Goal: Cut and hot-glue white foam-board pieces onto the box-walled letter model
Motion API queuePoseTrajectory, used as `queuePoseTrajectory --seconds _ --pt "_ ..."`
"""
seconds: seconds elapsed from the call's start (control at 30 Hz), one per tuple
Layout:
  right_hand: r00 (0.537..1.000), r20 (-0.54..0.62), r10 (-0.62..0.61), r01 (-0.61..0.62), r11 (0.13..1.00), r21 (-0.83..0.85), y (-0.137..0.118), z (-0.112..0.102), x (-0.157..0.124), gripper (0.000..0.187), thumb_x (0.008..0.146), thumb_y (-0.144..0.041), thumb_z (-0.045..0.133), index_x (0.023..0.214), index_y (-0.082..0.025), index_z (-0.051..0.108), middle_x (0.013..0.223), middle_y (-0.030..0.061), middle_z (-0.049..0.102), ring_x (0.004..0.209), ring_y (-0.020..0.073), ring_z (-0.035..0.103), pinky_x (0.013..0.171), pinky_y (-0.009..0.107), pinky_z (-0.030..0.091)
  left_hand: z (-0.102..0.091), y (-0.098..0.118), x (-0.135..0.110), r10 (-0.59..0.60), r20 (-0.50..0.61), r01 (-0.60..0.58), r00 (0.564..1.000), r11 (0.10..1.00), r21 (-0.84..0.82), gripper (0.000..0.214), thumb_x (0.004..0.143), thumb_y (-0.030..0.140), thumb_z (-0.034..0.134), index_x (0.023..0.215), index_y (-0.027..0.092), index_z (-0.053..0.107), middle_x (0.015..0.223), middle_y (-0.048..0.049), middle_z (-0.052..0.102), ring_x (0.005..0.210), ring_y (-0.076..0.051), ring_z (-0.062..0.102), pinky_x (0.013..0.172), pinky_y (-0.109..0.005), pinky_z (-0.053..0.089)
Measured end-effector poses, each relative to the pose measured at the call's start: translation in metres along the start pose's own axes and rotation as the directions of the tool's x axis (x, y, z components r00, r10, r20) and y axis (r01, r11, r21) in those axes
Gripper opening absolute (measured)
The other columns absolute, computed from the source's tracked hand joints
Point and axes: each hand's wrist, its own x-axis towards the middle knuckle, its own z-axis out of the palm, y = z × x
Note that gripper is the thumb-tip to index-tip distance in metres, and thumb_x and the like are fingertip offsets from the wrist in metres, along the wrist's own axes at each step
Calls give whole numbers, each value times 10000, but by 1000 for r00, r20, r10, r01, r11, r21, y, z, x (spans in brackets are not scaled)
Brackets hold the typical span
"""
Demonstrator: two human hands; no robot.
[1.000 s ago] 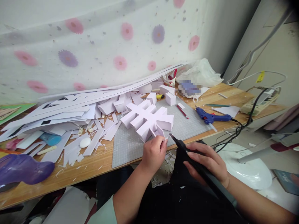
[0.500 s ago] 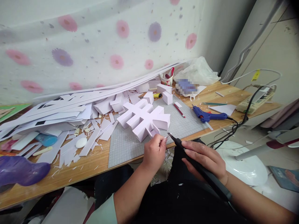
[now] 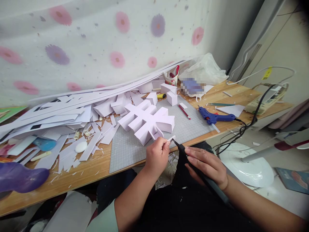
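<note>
My left hand (image 3: 156, 156) is closed in a pinch on a small white foam strip (image 3: 171, 139) at the front edge of the grey cutting mat (image 3: 125, 151). My right hand (image 3: 205, 164) is wrapped round a long black cutting tool (image 3: 193, 162), whose tip touches the strip. Just beyond both hands sits a white foam-board block shaped like a character (image 3: 147, 120) on the mat.
A heap of white foam-board sheets and offcuts (image 3: 72, 109) covers the left of the wooden table (image 3: 79, 175). A blue glue gun (image 3: 214, 116), a red pencil (image 3: 184, 111), a cup (image 3: 171, 78) and a plastic bag (image 3: 205, 69) lie right. A purple object (image 3: 19, 178) sits at the front left. A white lamp base (image 3: 248, 162) stands on the floor.
The view has shifted slightly. My hands have stayed together at the mat's front edge, with the tool tip now closer against the strip in my left hand.
</note>
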Motion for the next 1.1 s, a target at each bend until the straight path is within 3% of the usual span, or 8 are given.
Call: queuePoseTrajectory --seconds 0.1,0.37,0.5,0.67,0.77,0.9,1.0,1.1 --pt "1000 15 -26 26 1000 9 5 5 -10 420 700 -5 666 1102 -104 600 1013 182 704 967 273 683 754 407 620 -1 1 0 -4 1 4 1000 1000 -9 152 882 200 525 734 190 559 530 36 608 486 -95 572 502 -190 412" --pt "998 60 28 -31 999 44 10 11 -30 426 726 -27 654 1130 -141 579 1040 158 692 1005 254 666 786 399 600 1 1 0 -28 -8 28 1000 999 -18 157 882 219 523 734 183 563 534 27 613 473 -94 568 503 -194 415" --pt "976 44 212 -216 970 112 11 5 -22 389 746 -74 653 1110 -188 581 1030 138 691 914 221 688 741 344 596 -4 3 -2 -82 -18 81 996 996 -39 147 873 223 535 731 186 555 531 31 610 481 -98 579 510 -196 420" --pt "890 8 457 -453 880 146 32 -5 -16 266 774 -157 662 1015 -259 612 1002 79 700 927 230 677 812 383 553 -25 10 -5 -115 -86 108 990 991 -81 86 866 231 554 793 187 568 565 34 616 489 -96 577 528 -201 435" --pt "875 -49 481 -477 876 77 48 -7 -16 236 787 -182 654 1003 -270 622 1016 67 689 956 246 662 861 422 522 -40 12 -3 -125 -140 113 982 990 -89 78 856 240 575 803 187 596 571 40 600 494 -92 555 529 -199 429" --pt "920 -108 377 -390 907 -161 66 -6 -9 286 777 -218 676 1053 -272 625 1043 78 625 961 245 632 866 412 508 -52 10 9 -148 -137 135 979 986 -101 106 842 267 599 783 188 638 570 44 581 522 -92 534 528 -192 415" --pt "921 66 384 -340 875 -344 81 -2 5 227 837 -281 613 1059 -240 642 1007 90 560 894 231 614 777 370 521 -54 6 18 -178 -113 167 978 981 -101 125 832 279 609 765 186 659 590 38 593 553 -96 541 546 -195 416" --pt "867 286 409 -262 860 -438 93 1 22 211 867 -241 538 1041 -219 657 963 93 546 834 230 596 714 346 504 -53 4 23 -178 -105 171 978 983 -73 130 825 274 609 751 183 664 599 35 602 556 -98 541 557 -198 418"
